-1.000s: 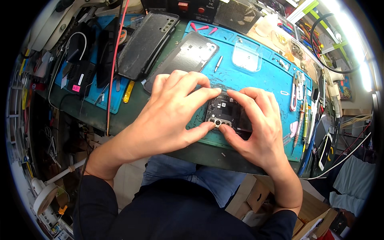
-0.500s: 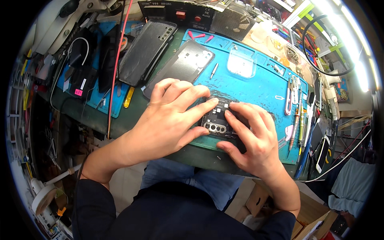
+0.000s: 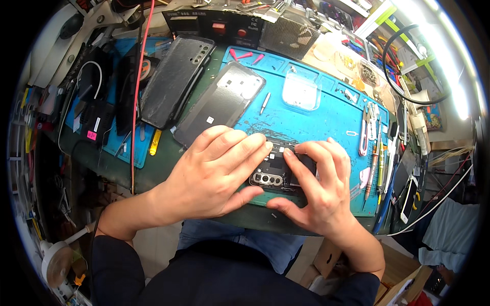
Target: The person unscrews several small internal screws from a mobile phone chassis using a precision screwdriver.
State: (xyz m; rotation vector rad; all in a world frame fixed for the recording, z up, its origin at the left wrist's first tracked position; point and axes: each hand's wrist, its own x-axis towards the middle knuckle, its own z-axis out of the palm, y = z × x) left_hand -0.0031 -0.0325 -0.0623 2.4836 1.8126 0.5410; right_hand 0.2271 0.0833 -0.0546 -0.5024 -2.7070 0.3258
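An opened phone [image 3: 276,162] lies on the blue work mat [image 3: 326,125] near its front edge, inner side up, with a row of camera lenses [image 3: 268,179] at its left end. My left hand [image 3: 206,171] rests its fingertips on the phone's far left part, its thumb beside the near left corner. From the right, my right hand [image 3: 326,186] presses bent fingers onto the upper face and covers the right end. Its thumb sticks out on the near side, apart from the lenses. Beyond my left hand lies a detached grey back cover [image 3: 224,99].
Another dark phone back [image 3: 176,81] lies far left. A metal bit [image 3: 265,103] and a clear plastic box [image 3: 302,91] sit on the mat. Tweezers, screwdrivers [image 3: 374,171] and blades line the right side. A red cable [image 3: 137,102] hangs at left; a black box stands behind.
The view has shifted, so the bench sits slightly lower and further left. Both hands stay on the phone, with their fingers slightly rearranged along its far edge.
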